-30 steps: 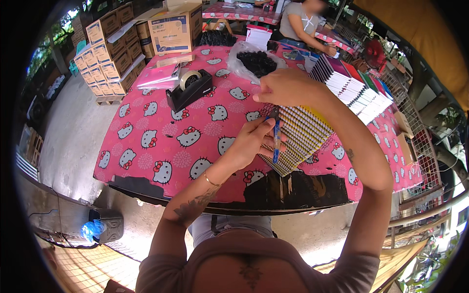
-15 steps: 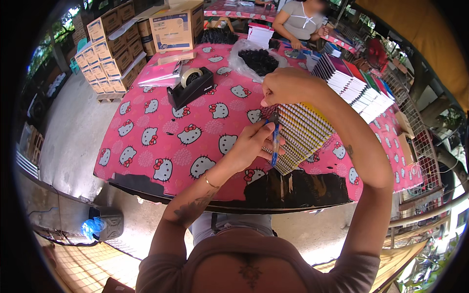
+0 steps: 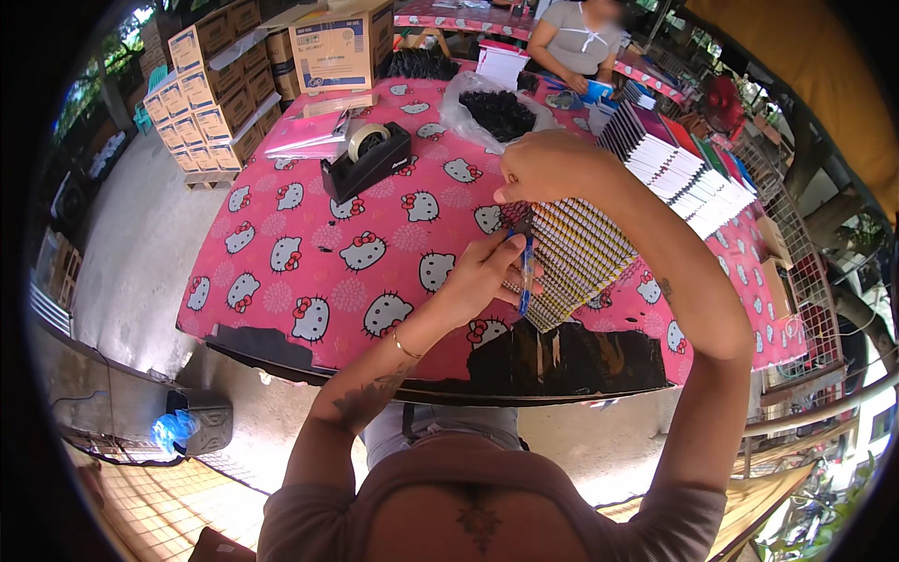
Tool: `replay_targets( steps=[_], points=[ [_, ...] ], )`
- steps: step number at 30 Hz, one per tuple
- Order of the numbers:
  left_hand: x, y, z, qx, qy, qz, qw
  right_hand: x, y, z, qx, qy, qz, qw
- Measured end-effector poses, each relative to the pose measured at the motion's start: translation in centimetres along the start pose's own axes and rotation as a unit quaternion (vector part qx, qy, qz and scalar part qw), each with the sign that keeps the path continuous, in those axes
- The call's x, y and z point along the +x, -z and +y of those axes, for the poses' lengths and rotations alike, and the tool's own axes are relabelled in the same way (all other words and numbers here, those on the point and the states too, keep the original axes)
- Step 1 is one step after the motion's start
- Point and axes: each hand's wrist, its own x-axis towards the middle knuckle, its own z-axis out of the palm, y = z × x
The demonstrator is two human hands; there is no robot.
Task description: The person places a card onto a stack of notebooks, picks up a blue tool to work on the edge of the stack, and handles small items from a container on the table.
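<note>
A stack of coil-bound notebooks (image 3: 585,262) lies near the table's front edge, its rows of dark coils and yellow edges facing me. My left hand (image 3: 487,276) is closed around blue-handled pliers (image 3: 525,273) at the stack's left side. The dark jaws of the pliers point away from me, up against the far left corner of the coils. Over the far end of the stack bends my right hand (image 3: 552,169), its wrist turned down and its fingers pinched together near the plier jaws. Whatever those fingers pinch is too small to make out.
A black tape dispenser (image 3: 367,161) and pink plastic-wrapped sheets (image 3: 309,136) are on the pink table cover (image 3: 318,244). Beyond the stack lies a clear bag of black coils (image 3: 496,114). More notebooks (image 3: 670,155) stand at right. A person (image 3: 576,47) works across the table.
Both hands keep nearly the same place, with the pliers still at the coils. The person across the table now holds up something blue.
</note>
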Motion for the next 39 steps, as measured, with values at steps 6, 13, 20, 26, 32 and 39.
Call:
replay_targets(
  steps=[6, 13, 20, 26, 32, 39],
  points=[
    [0.2, 0.1, -0.1, 0.032, -0.003, -0.024, 0.999, 0.4, -1.5, 0.8, -0.007, 0.035, 0.068, 0.997],
    [-0.5, 0.0, -0.8, 0.005, -0.001, -0.01, 1.0, 1.1, -1.5, 0.0, -0.003, 0.021, 0.038, 0.999],
    [0.3, 0.4, -1.1, 0.052, -0.016, -0.027, 0.998, 1.0, -1.9, 0.4, -0.035, 0.044, 0.032, 0.998],
    [-0.7, 0.2, -2.1, 0.001, 0.015, -0.01, 1.0, 0.8, -2.3, -0.1, -0.013, 0.025, 0.052, 0.998],
    [0.3, 0.7, -1.6, 0.018, 0.009, -0.005, 1.0, 0.8, -1.1, -1.1, -0.051, 0.042, -0.023, 0.998],
    [-0.8, 0.7, -2.3, 0.037, 0.019, -0.018, 0.999, 1.3, -2.8, -1.0, -0.034, 0.011, 0.074, 0.997]
  ],
)
